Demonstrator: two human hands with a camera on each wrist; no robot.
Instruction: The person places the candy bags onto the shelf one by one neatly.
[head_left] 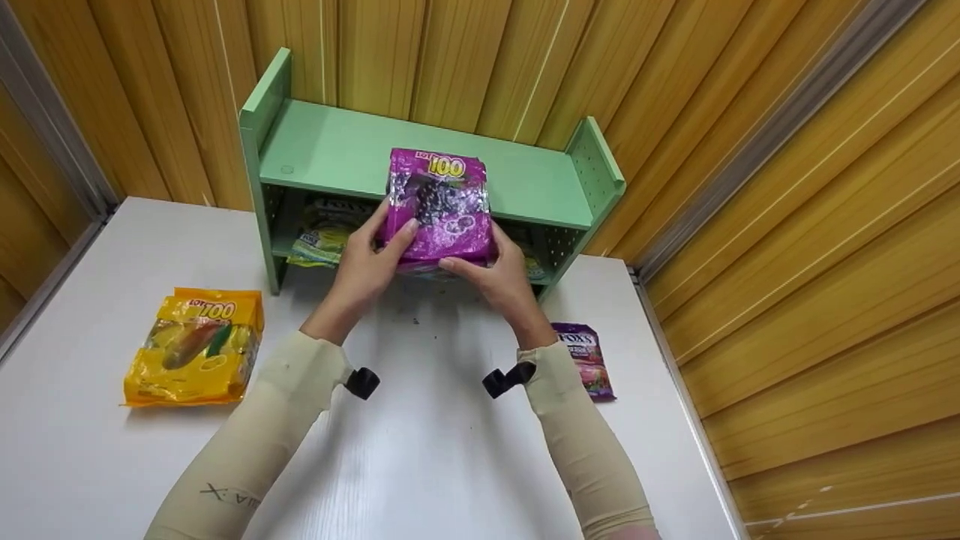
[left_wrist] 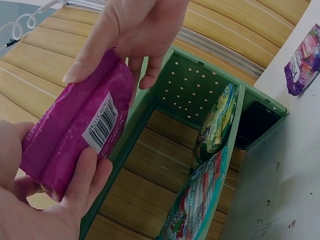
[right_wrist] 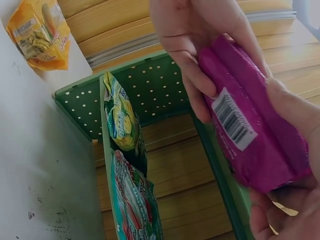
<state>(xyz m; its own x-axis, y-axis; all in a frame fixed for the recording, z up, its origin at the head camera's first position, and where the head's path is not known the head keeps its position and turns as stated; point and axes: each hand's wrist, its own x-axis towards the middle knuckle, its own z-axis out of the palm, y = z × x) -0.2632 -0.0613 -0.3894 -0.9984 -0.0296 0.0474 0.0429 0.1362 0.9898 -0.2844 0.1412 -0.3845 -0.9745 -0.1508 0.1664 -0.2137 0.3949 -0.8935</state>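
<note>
Both hands grip a purple candy bag (head_left: 442, 206) marked "100" in front of the green shelf's upper board (head_left: 330, 142). My left hand (head_left: 367, 262) holds its left side, thumb on the front. At the lower right corner, my right hand (head_left: 501, 281) grips with its thumb on the front too. The bag's back, with a barcode label (left_wrist: 101, 125), faces the wrist cameras. Below, inside the shelf, stand a yellow-green candy bag (right_wrist: 122, 117) and a teal candy bag (right_wrist: 135, 200); the hands and purple bag partly hide that level in the head view.
An orange candy bag (head_left: 195, 349) with a mango picture lies on the white table (head_left: 75, 300) at left. Behind my right forearm lies a purple Fox's candy bag (head_left: 589, 360), partly covered. The shelf has raised side panels (head_left: 596, 169), and wood-look walls (head_left: 825, 322) enclose the table.
</note>
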